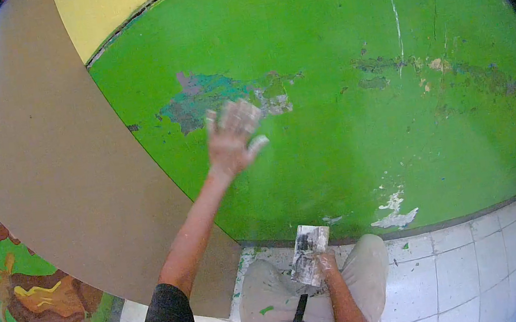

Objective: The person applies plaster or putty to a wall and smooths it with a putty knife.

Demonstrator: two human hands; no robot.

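- Green paint covers the wall (334,151) we face, broken left of centre by a peeled patch (201,94) showing teal, grey and mauve; it lies just above our left hand (231,140).
- Our left hand is spread, fingers up and thumb out to the side, whitened as if by powder or paste. It is blurred, and we cannot tell whether the palm touches the wall or hovers off it.
- If we are wiping or feeling the surface, light, flat strokes seem best, minding any lifted edges that might flake or nick us.
- Our right hand (326,263) is closed around the side of a flat plate (307,250), which is held tilted above our pale trousers (367,263). White and dark smears mark its face; we cannot tell whether they are wet, so a steady hold looks wise.
- A pale spot (275,103) sits just right of our left fingertips; its rim merits a check, since a ridge there would probably show.
- Further right, the chipped band (372,70) and white streak (394,9) deserve equal care.
- Low down, a white smear (397,215) sits near the floor tiles (454,265); we should watch for any thick edge there.
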